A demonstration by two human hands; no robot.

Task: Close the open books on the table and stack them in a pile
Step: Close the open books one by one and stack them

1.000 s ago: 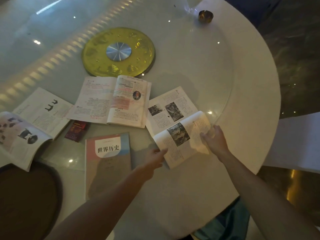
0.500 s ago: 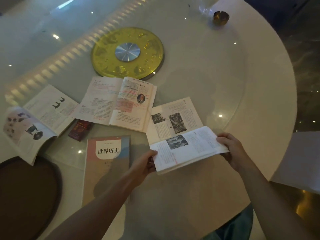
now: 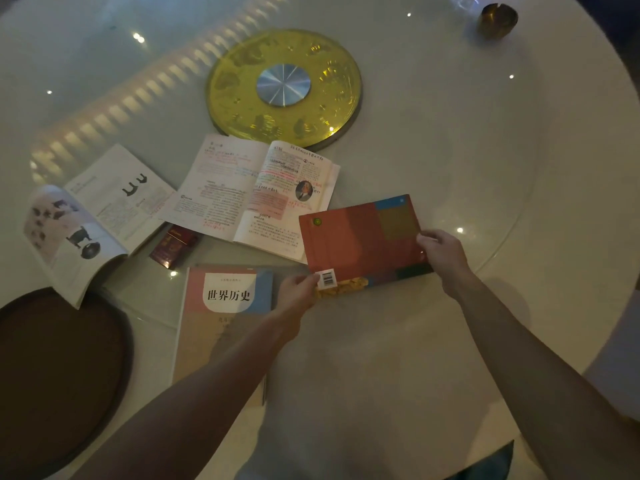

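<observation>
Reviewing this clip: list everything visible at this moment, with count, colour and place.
Red-covered book: 1, red, closed, back cover up, held in both hands.
History textbook: 1, pink and blue, closed, near edge.
Open books: 2, white pages, centre and left.
Small box: 1, dark red, between the open books.
Turntable disc: 1, gold, table centre.
Small bowl: 1, brass, far right.
Tray: 1, dark brown, near left.
Table: 1, white, round.
Left hand: on barcode corner.
Right hand: on right edge.

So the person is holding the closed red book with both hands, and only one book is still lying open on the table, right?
Not quite. The head view shows two books still open: one in the middle with pink highlighting, and another at the left with animal pictures. The rest holds: the closed red book is held by the left hand and the right hand.
</observation>
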